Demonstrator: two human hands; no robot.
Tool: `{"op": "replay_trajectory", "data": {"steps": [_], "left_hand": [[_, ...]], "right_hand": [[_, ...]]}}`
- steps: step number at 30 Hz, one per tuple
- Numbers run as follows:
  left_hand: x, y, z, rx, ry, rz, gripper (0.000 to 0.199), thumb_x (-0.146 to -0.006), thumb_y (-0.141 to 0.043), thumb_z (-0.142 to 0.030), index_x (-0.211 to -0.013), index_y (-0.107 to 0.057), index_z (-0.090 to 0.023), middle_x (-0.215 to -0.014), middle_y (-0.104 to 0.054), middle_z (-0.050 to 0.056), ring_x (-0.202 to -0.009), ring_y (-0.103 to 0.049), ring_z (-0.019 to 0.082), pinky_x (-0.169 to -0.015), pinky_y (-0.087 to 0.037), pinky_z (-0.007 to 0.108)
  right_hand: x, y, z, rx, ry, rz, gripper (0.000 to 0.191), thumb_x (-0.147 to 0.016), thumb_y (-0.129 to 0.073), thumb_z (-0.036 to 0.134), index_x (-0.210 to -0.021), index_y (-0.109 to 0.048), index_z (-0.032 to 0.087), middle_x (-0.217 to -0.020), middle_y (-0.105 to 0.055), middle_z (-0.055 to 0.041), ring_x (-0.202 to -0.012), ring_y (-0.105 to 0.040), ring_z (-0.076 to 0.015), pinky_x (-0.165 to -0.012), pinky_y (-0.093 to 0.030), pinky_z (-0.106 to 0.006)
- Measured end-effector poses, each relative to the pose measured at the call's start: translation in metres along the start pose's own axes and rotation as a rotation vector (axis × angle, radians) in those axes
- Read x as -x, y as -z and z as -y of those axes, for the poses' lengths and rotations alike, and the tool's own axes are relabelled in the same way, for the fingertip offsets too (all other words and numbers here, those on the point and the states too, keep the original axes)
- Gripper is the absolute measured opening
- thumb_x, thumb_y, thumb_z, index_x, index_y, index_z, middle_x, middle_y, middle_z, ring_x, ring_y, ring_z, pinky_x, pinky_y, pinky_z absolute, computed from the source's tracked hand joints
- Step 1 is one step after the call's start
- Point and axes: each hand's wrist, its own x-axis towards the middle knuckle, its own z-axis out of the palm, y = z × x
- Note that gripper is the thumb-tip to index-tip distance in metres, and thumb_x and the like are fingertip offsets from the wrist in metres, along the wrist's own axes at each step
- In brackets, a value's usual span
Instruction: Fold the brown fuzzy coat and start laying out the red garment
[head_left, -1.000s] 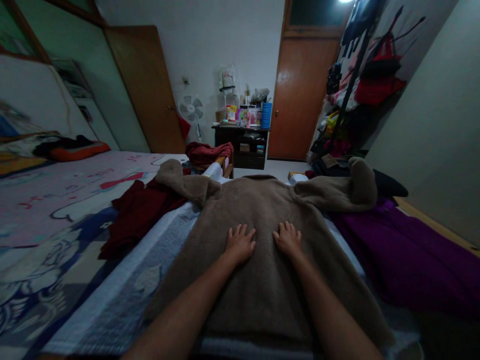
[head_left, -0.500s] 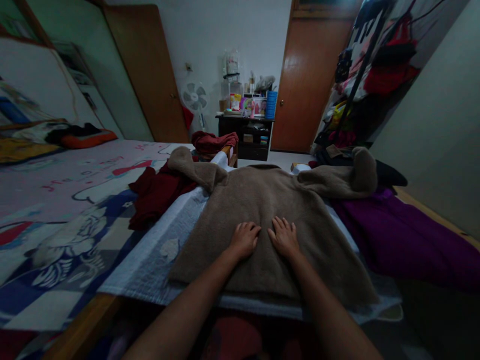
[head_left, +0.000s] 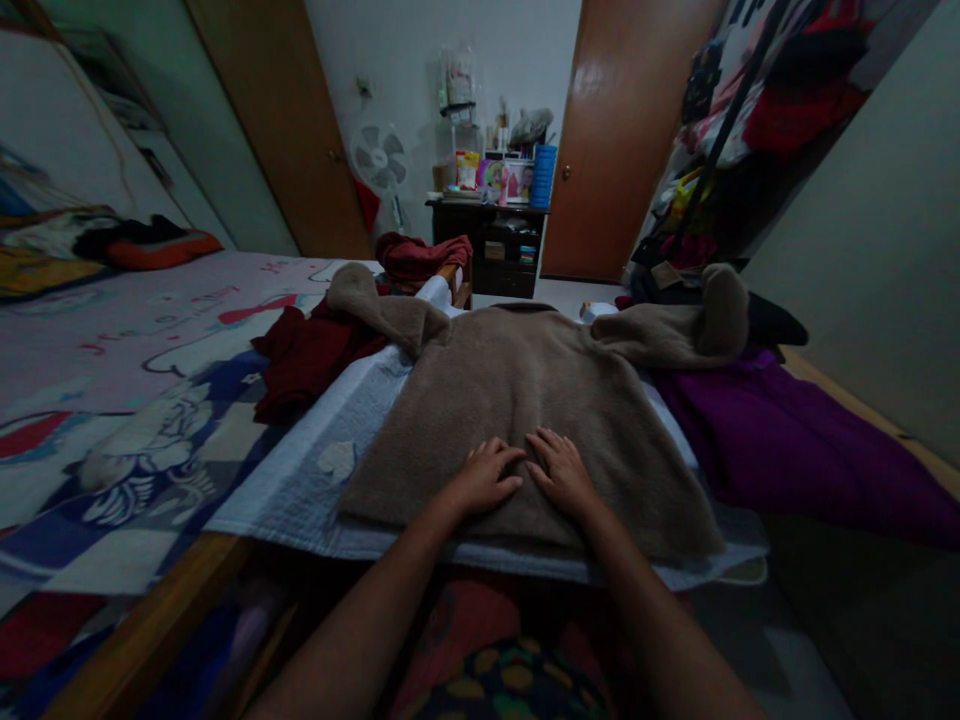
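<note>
A brown fleecy coat (head_left: 495, 380) lies spread out with its collar away from me and both sleeves stretched to the sides. Under it is a light blue quilted cloth (head_left: 300, 480) that shows along the left and front edges. My left hand (head_left: 487, 475) rests palm down on the lower middle of the coat, fingers stretched out. Close beside it, my right hand (head_left: 559, 468) also lies flat on the fabric with its fingers spread. Neither hand grips anything. The left sleeve overlaps a dark red garment (head_left: 315, 360); the right sleeve lies partly over a purple cloth (head_left: 795, 440).
To the left is a bed (head_left: 187, 330) with a patterned sheet. A fan (head_left: 380, 158) and a dark cabinet (head_left: 487, 250) stand at the back. Hanging clothes and bags (head_left: 802, 110) crowd the right wall. Another red cloth (head_left: 421, 258) hangs over a wooden edge.
The view has tilted down slightly, so the room sits higher in the picture. Both hands stay flat on the coat and have come a little closer together; the coat's hem has shifted slightly.
</note>
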Motion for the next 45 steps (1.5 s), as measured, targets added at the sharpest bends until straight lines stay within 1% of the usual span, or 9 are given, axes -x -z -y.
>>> {"op": "replay_trajectory", "data": {"steps": [5,18,21,24,28,31,36,39,45], "left_hand": [[0.006,-0.009,-0.012,-0.121,0.030,-0.046,0.062,-0.083,-0.061,-0.052,-0.139,-0.044,-0.033,-0.135,-0.044,0.008,-0.122,-0.042,0.029,-0.106,-0.036,0.045],[0.006,-0.016,-0.014,-0.158,-0.028,-0.167,0.044,-0.089,-0.058,-0.042,-0.130,-0.056,-0.030,-0.141,-0.045,0.009,-0.129,-0.039,0.028,-0.108,-0.032,0.046],[0.008,-0.015,-0.030,-0.065,-0.139,-0.115,0.025,-0.091,-0.054,-0.025,-0.112,-0.066,-0.027,-0.133,-0.053,0.007,-0.122,-0.046,0.023,-0.103,-0.036,0.040],[0.008,-0.017,-0.045,0.037,-0.174,-0.010,0.017,-0.089,-0.056,-0.029,-0.102,-0.068,-0.026,-0.119,-0.060,0.004,-0.112,-0.051,0.021,-0.098,-0.038,0.037],[0.006,-0.021,-0.051,0.042,-0.167,0.068,0.048,-0.073,-0.072,-0.056,-0.110,-0.065,-0.027,-0.123,-0.057,0.004,-0.116,-0.046,0.027,-0.100,-0.035,0.043],[0.003,-0.023,-0.050,0.003,-0.169,0.110,0.067,-0.059,-0.079,-0.061,-0.115,-0.062,-0.027,-0.126,-0.054,0.005,-0.116,-0.044,0.030,-0.099,-0.034,0.045],[0.000,-0.023,-0.048,0.038,-0.134,0.121,0.050,-0.066,-0.078,-0.044,-0.111,-0.064,-0.029,-0.123,-0.055,0.003,-0.114,-0.045,0.028,-0.097,-0.035,0.043],[-0.001,-0.022,-0.047,0.122,-0.100,0.104,0.029,-0.080,-0.066,-0.045,-0.102,-0.068,-0.027,-0.120,-0.057,0.002,-0.112,-0.047,0.025,-0.098,-0.034,0.041],[0.000,-0.024,-0.046,0.178,-0.080,0.057,0.023,-0.086,-0.059,-0.044,-0.092,-0.070,-0.025,-0.117,-0.061,0.003,-0.110,-0.048,0.023,-0.097,-0.035,0.037]], "right_hand": [[0.008,-0.002,-0.010,-0.100,0.051,-0.010,0.052,-0.089,-0.050,0.033,-0.139,-0.049,0.023,-0.149,-0.043,-0.0086,-0.139,-0.034,-0.0220,-0.116,-0.022,-0.045],[0.007,0.017,-0.023,0.119,-0.005,-0.013,0.048,-0.094,-0.046,0.035,-0.137,-0.050,0.016,-0.148,-0.044,-0.0111,-0.139,-0.035,-0.0282,-0.115,-0.025,-0.046],[0.004,0.025,-0.041,0.135,-0.049,-0.007,0.045,-0.093,-0.047,0.029,-0.136,-0.052,0.017,-0.150,-0.041,-0.0104,-0.140,-0.032,-0.0282,-0.114,-0.026,-0.047],[0.004,0.031,-0.051,0.099,-0.078,0.012,0.046,-0.092,-0.048,0.026,-0.136,-0.051,0.016,-0.152,-0.037,-0.0123,-0.142,-0.029,-0.0277,-0.115,-0.025,-0.048],[0.017,0.045,-0.050,-0.011,-0.040,0.127,0.054,-0.086,-0.057,0.029,-0.137,-0.049,0.015,-0.154,-0.034,-0.0140,-0.144,-0.024,-0.0288,-0.116,-0.021,-0.049],[0.039,0.059,-0.046,-0.117,0.037,0.268,0.056,-0.080,-0.065,0.038,-0.131,-0.054,0.018,-0.154,-0.033,-0.0125,-0.146,-0.019,-0.0297,-0.116,-0.019,-0.049],[0.073,0.072,-0.046,-0.220,0.127,0.385,0.063,-0.067,-0.077,0.045,-0.121,-0.055,0.021,-0.155,-0.031,-0.0116,-0.147,-0.011,-0.0306,-0.117,-0.013,-0.051],[0.081,0.070,-0.049,-0.240,0.132,0.358,0.048,-0.068,-0.075,0.031,-0.111,-0.056,0.021,-0.153,-0.035,-0.0115,-0.147,-0.013,-0.0294,-0.117,-0.015,-0.050],[0.079,0.068,-0.053,-0.422,0.083,0.306,0.014,-0.080,-0.058,0.019,-0.094,-0.057,0.021,-0.147,-0.044,-0.0093,-0.145,-0.022,-0.0247,-0.116,-0.022,-0.047]]}}
